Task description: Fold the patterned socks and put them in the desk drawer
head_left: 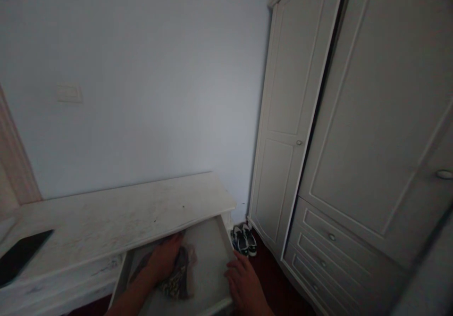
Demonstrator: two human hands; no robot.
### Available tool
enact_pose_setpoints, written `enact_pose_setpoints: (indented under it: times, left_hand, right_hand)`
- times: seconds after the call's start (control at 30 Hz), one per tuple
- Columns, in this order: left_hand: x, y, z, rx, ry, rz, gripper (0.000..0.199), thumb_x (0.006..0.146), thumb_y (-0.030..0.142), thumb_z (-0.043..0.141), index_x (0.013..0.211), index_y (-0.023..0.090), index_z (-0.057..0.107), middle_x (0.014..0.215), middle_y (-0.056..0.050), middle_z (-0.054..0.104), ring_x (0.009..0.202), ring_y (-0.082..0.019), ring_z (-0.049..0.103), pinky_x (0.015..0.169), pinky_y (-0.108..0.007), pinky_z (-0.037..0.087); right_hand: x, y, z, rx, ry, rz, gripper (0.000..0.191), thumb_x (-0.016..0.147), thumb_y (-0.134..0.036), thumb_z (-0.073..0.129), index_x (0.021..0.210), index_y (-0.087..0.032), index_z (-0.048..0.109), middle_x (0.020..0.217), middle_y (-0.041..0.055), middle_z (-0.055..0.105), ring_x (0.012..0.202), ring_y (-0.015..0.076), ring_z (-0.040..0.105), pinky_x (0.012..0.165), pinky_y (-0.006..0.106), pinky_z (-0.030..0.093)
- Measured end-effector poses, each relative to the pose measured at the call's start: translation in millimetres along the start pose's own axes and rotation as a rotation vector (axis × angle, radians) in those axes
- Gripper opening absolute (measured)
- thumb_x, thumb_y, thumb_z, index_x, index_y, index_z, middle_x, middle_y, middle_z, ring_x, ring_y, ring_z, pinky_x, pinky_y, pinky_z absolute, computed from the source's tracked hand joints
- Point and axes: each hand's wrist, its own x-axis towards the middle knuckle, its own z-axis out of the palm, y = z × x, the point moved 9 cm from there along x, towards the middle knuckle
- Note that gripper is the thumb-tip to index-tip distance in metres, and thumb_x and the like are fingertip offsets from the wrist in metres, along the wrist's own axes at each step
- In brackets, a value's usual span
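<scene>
A white drawer (208, 259) is pulled out of the low white dresser (159, 198). Inside it, toward the left, lies a small bunch of cloth (179, 278), dark with a light pattern and a pinkish edge; its kind is unclear. My left hand (166, 257) reaches into the drawer over this cloth, its fingers stretched toward the back and dim in the shadow. At the drawer's right side wall, my right hand (242, 278) has its fingers hooked over the top edge, gripping it.
A dark flat device (23, 254) lies on the dresser top at the left. Black and white shoes (244, 240) stand on the dark red floor by the wardrobe (283, 118), whose doors and drawers are at the right. A switch plate (69, 93) is on the wall.
</scene>
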Motion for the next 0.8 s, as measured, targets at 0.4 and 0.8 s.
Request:
enact_pose_setpoints:
  times: [0.4,0.8]
  left_hand:
    - [45.8,123.8,-3.9,-0.191,0.113,0.137,0.104,0.075,-0.002,0.047,0.172,0.025,0.022,0.183,-0.002,0.004,0.167,-0.032,0.018,0.127,-0.049,0.039]
    - [38.9,165.1,22.5,-0.407,-0.036,0.321,0.104,0.067,0.024,0.068,0.166,0.009,0.040,0.176,-0.021,0.032,0.161,-0.037,0.035,0.132,-0.045,0.031]
  right_hand:
    - [-7.7,27.3,36.2,-0.080,0.017,-0.145,0.020,0.095,-0.018,0.061,0.109,-0.024,0.075,0.114,0.0047,0.078,0.143,0.0335,0.054,0.123,0.050,0.045]
    - [-5.3,16.6,20.3,-0.019,0.044,-0.084,0.025,0.098,-0.016,0.050,0.106,-0.024,0.073,0.109,0.0088,0.075,0.141,0.0316,0.054,0.123,0.054,0.045]
